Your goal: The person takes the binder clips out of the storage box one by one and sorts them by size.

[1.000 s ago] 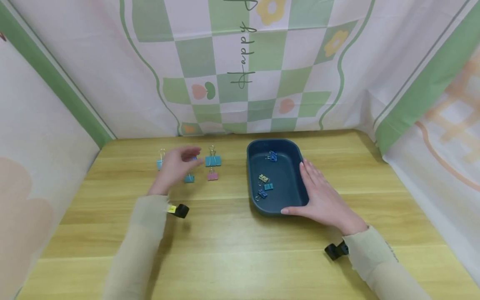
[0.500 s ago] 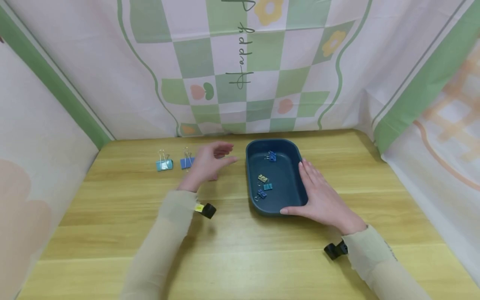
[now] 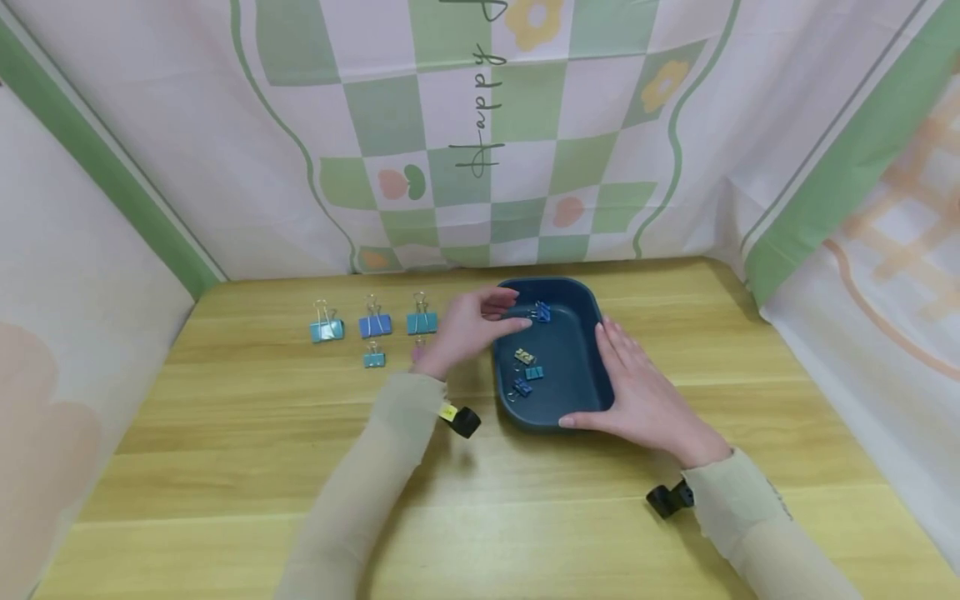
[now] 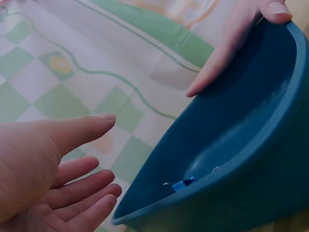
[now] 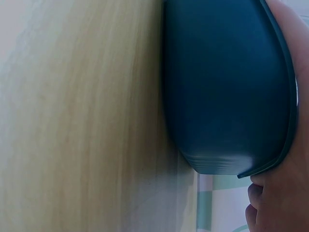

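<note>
My left hand [image 3: 480,323] is over the left rim of a dark blue tray [image 3: 577,358], thumb and fingers apart with nothing between them; the left wrist view shows the palm bare. My right hand [image 3: 645,396] rests at the tray's near right corner, straight fingers along the right side and thumb on the near rim. Inside lie a blue binder clip [image 3: 542,312], a yellow patterned binder clip [image 3: 524,357], a teal binder clip [image 3: 534,372] and a second blue clip [image 3: 522,387].
Left of the tray, a back row holds a light blue binder clip [image 3: 327,331], a violet-blue one [image 3: 375,325] and a teal one [image 3: 422,322]. In front lie a small teal clip [image 3: 374,359] and a pink clip [image 3: 417,350], partly hidden by the left hand. A patterned curtain [image 3: 450,208] hangs behind.
My left hand has moved right, from above the row of binder clips to the tray's left rim, uncovering clips on the left. The right hand has stayed on the tray.
</note>
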The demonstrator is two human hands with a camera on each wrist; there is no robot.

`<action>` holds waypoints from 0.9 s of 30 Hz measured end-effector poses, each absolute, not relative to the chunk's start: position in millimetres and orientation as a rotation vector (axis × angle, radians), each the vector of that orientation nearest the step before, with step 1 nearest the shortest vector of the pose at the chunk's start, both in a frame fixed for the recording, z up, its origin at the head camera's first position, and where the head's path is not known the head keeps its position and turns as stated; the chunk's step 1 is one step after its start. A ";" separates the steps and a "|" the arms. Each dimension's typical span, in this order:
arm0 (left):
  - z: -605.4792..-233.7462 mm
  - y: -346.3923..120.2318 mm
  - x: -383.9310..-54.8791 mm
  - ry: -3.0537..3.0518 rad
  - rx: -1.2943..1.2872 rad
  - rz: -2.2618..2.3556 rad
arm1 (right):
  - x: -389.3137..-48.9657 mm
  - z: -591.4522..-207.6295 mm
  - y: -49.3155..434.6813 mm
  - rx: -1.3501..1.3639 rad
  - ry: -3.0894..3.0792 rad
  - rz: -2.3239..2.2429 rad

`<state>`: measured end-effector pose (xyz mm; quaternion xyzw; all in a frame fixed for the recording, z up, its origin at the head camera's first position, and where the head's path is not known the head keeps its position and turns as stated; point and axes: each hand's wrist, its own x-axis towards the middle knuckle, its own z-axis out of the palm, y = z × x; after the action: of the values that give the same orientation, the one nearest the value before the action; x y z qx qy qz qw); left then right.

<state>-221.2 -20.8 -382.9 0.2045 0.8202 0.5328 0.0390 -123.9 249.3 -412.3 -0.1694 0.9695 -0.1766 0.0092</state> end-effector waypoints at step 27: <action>-382.7 28.5 -255.2 2.613 0.454 1.341 | -124.5 -416.4 251.2 -0.555 3.050 -0.538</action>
<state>-255.2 28.5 -382.7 0.1522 0.8761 0.4497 0.0844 -124.5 251.2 -416.4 -0.1766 0.9693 -0.1709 -0.0023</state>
